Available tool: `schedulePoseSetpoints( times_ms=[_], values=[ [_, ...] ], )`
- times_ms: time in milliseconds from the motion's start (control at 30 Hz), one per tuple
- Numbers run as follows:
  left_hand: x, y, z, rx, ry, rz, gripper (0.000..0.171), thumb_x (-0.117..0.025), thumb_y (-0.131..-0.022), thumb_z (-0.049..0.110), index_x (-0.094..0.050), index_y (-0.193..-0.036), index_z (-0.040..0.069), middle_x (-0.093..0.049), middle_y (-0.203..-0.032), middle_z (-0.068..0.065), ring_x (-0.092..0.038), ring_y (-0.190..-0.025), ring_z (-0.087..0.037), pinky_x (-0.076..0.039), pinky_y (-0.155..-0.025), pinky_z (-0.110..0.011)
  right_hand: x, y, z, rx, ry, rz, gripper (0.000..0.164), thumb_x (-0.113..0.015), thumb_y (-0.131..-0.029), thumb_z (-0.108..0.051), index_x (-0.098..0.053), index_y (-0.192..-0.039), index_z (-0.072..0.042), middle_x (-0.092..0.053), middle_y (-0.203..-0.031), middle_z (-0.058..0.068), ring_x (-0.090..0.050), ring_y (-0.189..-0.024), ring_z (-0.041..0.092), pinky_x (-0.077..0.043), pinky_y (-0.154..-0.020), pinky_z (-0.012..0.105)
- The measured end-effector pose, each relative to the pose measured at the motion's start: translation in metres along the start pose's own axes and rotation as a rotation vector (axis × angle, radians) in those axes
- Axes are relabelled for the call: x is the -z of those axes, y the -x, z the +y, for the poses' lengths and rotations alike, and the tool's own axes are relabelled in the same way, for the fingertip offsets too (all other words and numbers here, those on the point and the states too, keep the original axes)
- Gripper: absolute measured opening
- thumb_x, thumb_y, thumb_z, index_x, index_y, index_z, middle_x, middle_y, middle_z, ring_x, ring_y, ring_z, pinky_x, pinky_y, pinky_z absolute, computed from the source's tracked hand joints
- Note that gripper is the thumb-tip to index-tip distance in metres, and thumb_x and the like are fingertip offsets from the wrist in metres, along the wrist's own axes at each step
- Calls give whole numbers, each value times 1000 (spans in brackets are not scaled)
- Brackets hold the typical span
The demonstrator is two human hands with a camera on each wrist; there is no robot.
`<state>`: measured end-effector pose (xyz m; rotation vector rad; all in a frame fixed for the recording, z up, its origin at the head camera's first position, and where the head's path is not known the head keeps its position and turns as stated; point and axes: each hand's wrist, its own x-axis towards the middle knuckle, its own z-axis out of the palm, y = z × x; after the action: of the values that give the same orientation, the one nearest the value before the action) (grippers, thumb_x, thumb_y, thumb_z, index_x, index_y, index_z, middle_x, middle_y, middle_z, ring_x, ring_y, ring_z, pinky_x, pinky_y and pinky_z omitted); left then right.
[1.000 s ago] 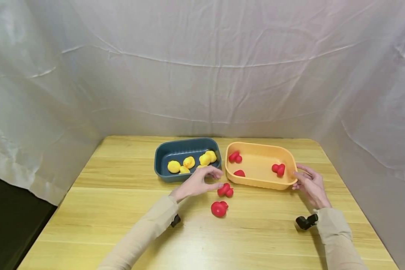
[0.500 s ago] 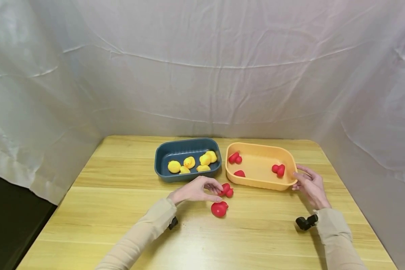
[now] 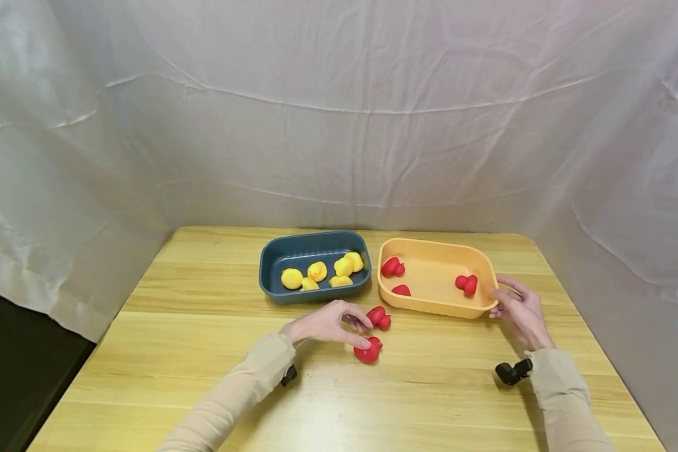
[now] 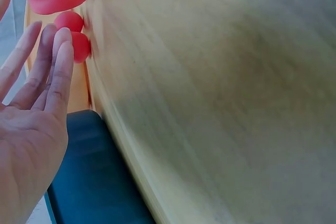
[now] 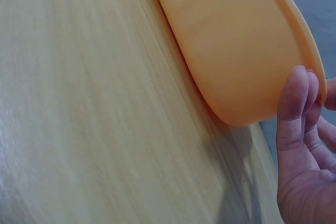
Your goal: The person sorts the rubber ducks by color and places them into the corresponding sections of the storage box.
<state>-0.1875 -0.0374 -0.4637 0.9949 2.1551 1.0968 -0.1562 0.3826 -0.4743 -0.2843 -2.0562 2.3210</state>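
In the head view my left hand (image 3: 332, 324) hovers low over the table beside two red toy ducks. Its thumb overlaps the nearer red duck (image 3: 368, 351), and its fingers reach to the farther red duck (image 3: 379, 317). The left wrist view shows those fingers (image 4: 60, 72) straight, with the palm holding nothing. At the right end of the orange bin (image 3: 429, 307), my right hand (image 3: 521, 314) grips the rim, thumb and fingers on either side of the wall (image 5: 236, 61). Several red ducks, among them one at the right (image 3: 466, 285), lie inside that bin.
A dark blue bin (image 3: 282, 297) stands left of the orange one, with several yellow rubber ducks (image 3: 317, 271) in it. Both bins sit at the back of the wooden table (image 3: 203, 326). Behind them hangs a pale curtain (image 3: 339, 150).
My left hand has come back toward me from beside the blue bin and lowered its thumb over the nearer red duck. The right hand stays at the orange bin.
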Motion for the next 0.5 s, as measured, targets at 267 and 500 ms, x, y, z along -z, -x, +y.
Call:
schedulePoseSetpoints(
  times_ms=[267,500],
  values=[
    [-2,0,0,-40,4,-24,30,-84,-82,20,-75,-107,7,-73,-111,-4,-66,-99,-10,-58,-96,-27,-1,0,-1,4,1,-1,31,-63,-98,-5,-56,-126,-14,-71,-76,-4,-64,-57,8,-60,-54,22],
    [-3,-1,0,-42,-2,-30,24,-85,-82,20,-76,-102,9,-74,-106,-2,-65,-99,-9,-58,-96,-27,-1,1,0,11,-3,-6,31,-62,-98,-4,-56,-126,-13,-71,-76,-4,-64,-57,9,-60,-54,22]
  ],
)
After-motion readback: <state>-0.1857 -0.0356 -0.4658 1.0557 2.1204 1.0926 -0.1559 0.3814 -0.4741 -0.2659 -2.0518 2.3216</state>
